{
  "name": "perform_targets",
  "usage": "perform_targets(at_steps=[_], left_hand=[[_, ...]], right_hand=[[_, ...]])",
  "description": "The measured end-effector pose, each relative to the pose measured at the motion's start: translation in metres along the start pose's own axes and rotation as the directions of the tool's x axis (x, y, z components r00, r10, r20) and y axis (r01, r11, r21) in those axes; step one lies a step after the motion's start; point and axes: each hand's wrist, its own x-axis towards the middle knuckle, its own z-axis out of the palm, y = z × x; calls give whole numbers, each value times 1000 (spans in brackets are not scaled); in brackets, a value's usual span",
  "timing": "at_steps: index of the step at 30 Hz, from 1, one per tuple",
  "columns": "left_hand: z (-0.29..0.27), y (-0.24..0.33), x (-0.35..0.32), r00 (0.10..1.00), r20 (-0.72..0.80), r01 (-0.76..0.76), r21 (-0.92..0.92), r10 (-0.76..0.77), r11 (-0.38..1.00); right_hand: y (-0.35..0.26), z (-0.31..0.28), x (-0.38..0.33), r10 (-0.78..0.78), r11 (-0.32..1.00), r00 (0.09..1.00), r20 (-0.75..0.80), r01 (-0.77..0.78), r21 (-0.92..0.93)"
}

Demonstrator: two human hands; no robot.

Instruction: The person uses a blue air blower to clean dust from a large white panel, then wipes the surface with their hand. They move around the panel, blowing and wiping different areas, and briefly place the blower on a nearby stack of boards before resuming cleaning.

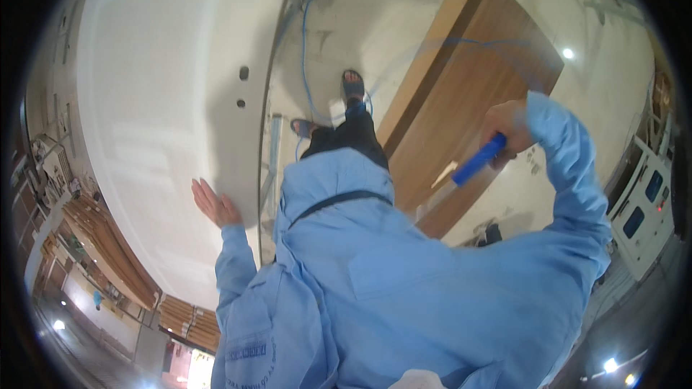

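Note:
My left hand [210, 203] lies on a large white door panel [166, 115], near its right edge, with the fingers stretched out. Two small dark holes show in the panel farther up, close to the same edge. Out to the right, my right hand [507, 128] is closed round a tool with a blue cylindrical part [478, 161]. A thin pale shaft runs from it toward the lower left, smeared by motion, so its exact kind is unclear. The tool is over a brown wood-grain panel [468, 79].
A thin blue hose [305, 57] winds over the pale floor [360, 21] past my sandalled feet; part of it is blurred above the brown panel. Stacked brown boards [108, 245] stand at the lower left. A white cabinet-like object [641, 205] with dark windows is at far right.

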Motion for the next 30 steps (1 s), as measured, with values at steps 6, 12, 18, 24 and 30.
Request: perform_targets(at_steps=[6,12,18,24,30], left_hand=[[-5,2,0,1000,23,-9,-2,9,1000],[-7,3,-1,1000,-8,-20,5,20,1000],[-3,-2,-1,1000,-3,-5,-1,5,1000],[-4,-9,-1,999,-13,29,-9,-29,1000],[-9,-13,0,994,26,105,-43,-104,994]], right_hand=[[-5,-9,-21,-304,947,941,-151,316,61],[-28,-29,-29,-36,997,998,-55,32,-68],[-59,-34,6,-1,961,928,-371,-102,-259],[-94,-43,101,188,912,922,-338,-292,-289],[-139,-51,202,-57,975,983,-172,18,-220]])
